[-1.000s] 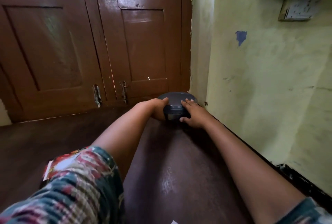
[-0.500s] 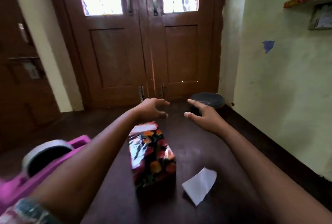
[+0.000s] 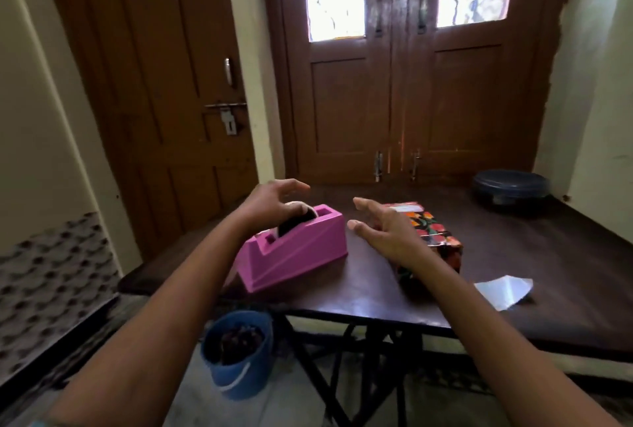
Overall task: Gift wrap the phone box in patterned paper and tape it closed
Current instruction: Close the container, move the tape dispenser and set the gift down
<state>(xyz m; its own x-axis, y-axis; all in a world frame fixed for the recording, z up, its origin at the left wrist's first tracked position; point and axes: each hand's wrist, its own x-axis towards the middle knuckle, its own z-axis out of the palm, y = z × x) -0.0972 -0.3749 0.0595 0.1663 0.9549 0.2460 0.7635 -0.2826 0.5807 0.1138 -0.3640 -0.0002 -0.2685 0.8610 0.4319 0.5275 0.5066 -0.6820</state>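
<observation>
The phone box (image 3: 432, 233), wrapped in dark paper with orange and red flowers, lies on the dark wooden table (image 3: 513, 255), partly behind my right wrist. A pink tape dispenser (image 3: 301, 248) stands to its left near the table's front corner. My left hand (image 3: 270, 204) hovers over the dispenser's tape roll with fingers curled and apart; it may touch the roll, I cannot tell. My right hand (image 3: 383, 231) is open in the air between dispenser and box, holding nothing.
A round dark lidded container (image 3: 510, 186) sits at the table's far right corner by the wall. A white paper scrap (image 3: 503, 291) lies near the front edge. A blue bucket (image 3: 238, 354) stands on the floor under the table's left corner. Brown doors stand behind the table.
Both hands let go of the round container at the far corner and drew back toward me. The view swung left, and my left hand now hovers over the tape dispenser.
</observation>
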